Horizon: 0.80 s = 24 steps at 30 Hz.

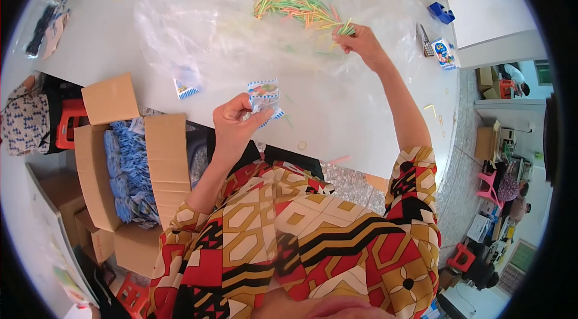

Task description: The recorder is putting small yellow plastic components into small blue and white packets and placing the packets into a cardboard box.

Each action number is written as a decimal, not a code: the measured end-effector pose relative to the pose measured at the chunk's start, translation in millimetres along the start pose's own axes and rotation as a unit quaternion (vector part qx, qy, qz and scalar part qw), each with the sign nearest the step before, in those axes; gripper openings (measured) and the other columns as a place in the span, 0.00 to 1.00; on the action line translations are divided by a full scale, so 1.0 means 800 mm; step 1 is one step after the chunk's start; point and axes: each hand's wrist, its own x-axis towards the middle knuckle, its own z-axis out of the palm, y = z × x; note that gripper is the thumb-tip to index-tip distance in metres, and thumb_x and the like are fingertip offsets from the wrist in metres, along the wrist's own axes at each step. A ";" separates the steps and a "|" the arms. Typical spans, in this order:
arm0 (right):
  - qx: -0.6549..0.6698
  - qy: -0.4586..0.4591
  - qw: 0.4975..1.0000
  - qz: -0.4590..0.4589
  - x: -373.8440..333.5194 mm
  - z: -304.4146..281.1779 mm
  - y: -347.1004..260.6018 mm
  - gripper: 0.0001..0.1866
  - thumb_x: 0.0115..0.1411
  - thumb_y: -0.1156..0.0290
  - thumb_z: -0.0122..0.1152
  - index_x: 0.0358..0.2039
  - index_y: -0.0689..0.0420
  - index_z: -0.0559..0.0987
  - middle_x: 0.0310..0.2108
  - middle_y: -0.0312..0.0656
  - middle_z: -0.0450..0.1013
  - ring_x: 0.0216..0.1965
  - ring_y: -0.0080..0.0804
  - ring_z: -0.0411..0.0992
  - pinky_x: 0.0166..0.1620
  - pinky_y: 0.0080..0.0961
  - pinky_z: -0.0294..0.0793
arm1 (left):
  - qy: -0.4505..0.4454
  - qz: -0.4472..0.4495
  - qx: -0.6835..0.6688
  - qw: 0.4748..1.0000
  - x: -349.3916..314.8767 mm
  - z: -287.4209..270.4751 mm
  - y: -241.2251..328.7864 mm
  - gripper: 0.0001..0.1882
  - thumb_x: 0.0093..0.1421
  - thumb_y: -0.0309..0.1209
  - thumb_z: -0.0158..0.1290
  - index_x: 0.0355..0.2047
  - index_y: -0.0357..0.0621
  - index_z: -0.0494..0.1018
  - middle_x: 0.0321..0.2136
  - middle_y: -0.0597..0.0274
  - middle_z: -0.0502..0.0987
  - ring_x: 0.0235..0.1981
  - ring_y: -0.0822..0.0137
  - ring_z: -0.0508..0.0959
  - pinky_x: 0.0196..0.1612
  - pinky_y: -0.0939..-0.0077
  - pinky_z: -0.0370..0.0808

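Note:
My left hand (pixel 233 121) pinches a small clear packet (pixel 264 101) with blue-striped ends, held up over the near edge of the table; some coloured bits show through it. Farther off to the right, my right hand (pixel 360 43) has its fingers closed on a little bunch of thin green and yellow sticks (pixel 346 27). Beside that hand lies a loose heap of thin sticks (pixel 295 7) in green, yellow, orange and pink, spread on a clear plastic sheet (pixel 174 24). Another blue-striped packet (pixel 186 85) rests at the sheet's near left.
On my left an opened cardboard box (pixel 167 149) holds many blue packets (pixel 129 174). At the table's right edge are a blue tape dispenser (pixel 442 12), a calculator (pixel 425 41) and a blue-and-white package (pixel 444 54). Rubber bands (pixel 441 120) lie nearby. A person (pixel 27 117) sits at far left.

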 end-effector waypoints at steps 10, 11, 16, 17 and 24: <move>-0.018 0.049 0.996 -0.069 -0.053 0.043 -0.056 0.05 0.56 0.72 0.59 0.32 0.59 0.77 0.22 0.32 0.70 0.20 0.16 0.62 0.24 0.17 0.64 | -0.042 0.054 0.081 0.994 0.017 0.003 -0.028 0.09 0.48 0.21 0.63 0.20 0.39 0.71 0.19 0.73 0.72 0.23 0.84 0.67 0.28 0.87 0.64; -0.017 0.047 0.996 -0.069 -0.064 0.050 -0.079 0.05 0.56 0.72 0.59 0.32 0.59 0.77 0.22 0.32 0.70 0.20 0.16 0.62 0.24 0.17 0.64 | -0.045 0.059 0.089 0.993 0.018 0.006 -0.029 0.09 0.47 0.22 0.63 0.20 0.39 0.71 0.19 0.72 0.72 0.23 0.83 0.67 0.28 0.86 0.65; 0.070 -0.056 0.990 -0.108 -0.107 0.081 -0.152 0.05 0.55 0.73 0.61 0.32 0.59 0.78 0.24 0.34 0.72 0.20 0.16 0.63 0.23 0.15 0.63 | -0.063 0.072 0.108 0.989 0.029 0.013 -0.035 0.09 0.47 0.23 0.63 0.21 0.38 0.72 0.19 0.71 0.74 0.23 0.82 0.69 0.29 0.85 0.67; 0.069 -0.053 0.990 -0.107 -0.111 0.085 -0.156 0.05 0.55 0.73 0.61 0.32 0.59 0.78 0.24 0.34 0.72 0.20 0.16 0.63 0.23 0.15 0.63 | -0.064 0.073 0.120 0.988 0.031 0.015 -0.036 0.09 0.47 0.23 0.63 0.21 0.38 0.72 0.19 0.70 0.74 0.23 0.81 0.70 0.29 0.84 0.68; 0.045 -0.088 0.994 -0.045 -0.112 0.089 -0.153 0.05 0.55 0.72 0.63 0.31 0.59 0.78 0.21 0.31 0.69 0.20 0.14 0.63 0.23 0.15 0.63 | -0.075 0.087 0.148 0.982 0.039 0.026 -0.035 0.07 0.47 0.24 0.63 0.22 0.37 0.75 0.20 0.67 0.76 0.24 0.78 0.72 0.30 0.83 0.69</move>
